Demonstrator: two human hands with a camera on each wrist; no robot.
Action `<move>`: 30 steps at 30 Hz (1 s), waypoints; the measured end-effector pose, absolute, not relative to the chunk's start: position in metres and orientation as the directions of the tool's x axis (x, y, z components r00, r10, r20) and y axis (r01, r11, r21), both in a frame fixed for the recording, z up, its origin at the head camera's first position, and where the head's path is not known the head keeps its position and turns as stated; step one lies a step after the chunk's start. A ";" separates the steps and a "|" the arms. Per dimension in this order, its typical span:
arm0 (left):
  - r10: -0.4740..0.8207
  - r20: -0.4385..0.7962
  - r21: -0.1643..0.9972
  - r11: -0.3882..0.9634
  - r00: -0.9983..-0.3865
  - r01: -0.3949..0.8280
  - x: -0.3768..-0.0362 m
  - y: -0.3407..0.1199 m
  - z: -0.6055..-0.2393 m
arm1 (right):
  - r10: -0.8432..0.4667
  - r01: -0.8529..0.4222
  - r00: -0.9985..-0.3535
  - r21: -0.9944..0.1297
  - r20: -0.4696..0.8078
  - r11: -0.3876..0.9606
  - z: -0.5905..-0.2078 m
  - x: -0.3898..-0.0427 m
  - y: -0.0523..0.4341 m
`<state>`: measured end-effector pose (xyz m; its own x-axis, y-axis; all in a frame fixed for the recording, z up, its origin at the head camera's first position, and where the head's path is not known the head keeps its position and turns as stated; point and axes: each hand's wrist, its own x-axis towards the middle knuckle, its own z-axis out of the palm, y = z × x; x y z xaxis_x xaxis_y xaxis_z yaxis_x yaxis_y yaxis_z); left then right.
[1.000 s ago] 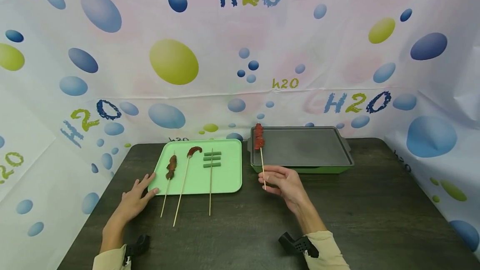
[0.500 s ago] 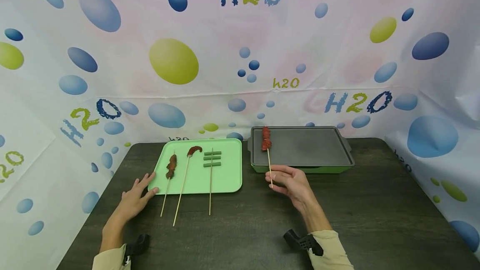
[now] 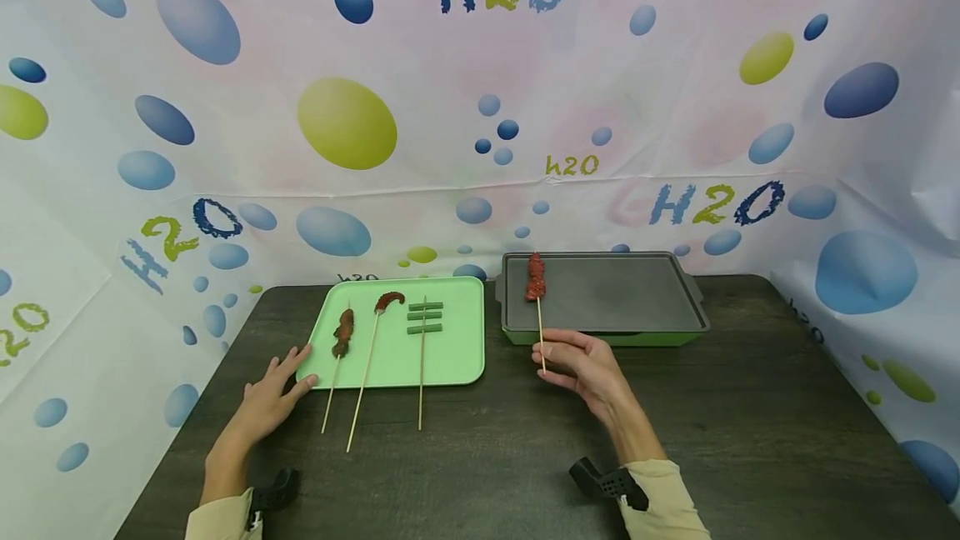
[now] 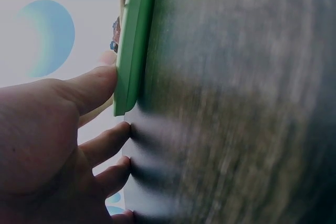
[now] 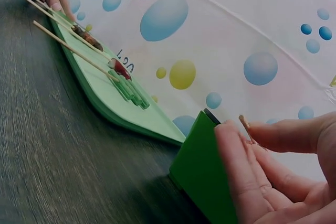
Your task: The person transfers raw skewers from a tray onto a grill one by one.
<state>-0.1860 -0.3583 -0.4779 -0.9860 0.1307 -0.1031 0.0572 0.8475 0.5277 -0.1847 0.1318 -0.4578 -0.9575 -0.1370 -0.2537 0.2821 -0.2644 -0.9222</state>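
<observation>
Two hands (image 3: 272, 398) (image 3: 579, 369): left touches tray (image 3: 461, 357) edge, right pinches skewer (image 3: 536, 277); griddle (image 3: 618, 294) extends rightward.

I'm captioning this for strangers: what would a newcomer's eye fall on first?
Probably the green tray left of centre on the dark table, bearing three skewers. Next, the red skewer the right hand pinches, against the left end of the grey griddle. Behind hangs a spotted H2O backdrop.

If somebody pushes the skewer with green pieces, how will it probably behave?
The skewer should be light and fairly stiff, judging by its thin, straight stick. It probably won't roll easily, as its green pieces lie crosswise. Pressing the end overhanging the tray might tip it.
</observation>
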 end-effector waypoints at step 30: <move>0.125 -0.121 0.535 0.844 -0.985 0.041 -0.185 -0.357 -0.476 | -0.286 -0.080 -0.957 -0.994 0.054 0.079 -0.426 -0.149 0.059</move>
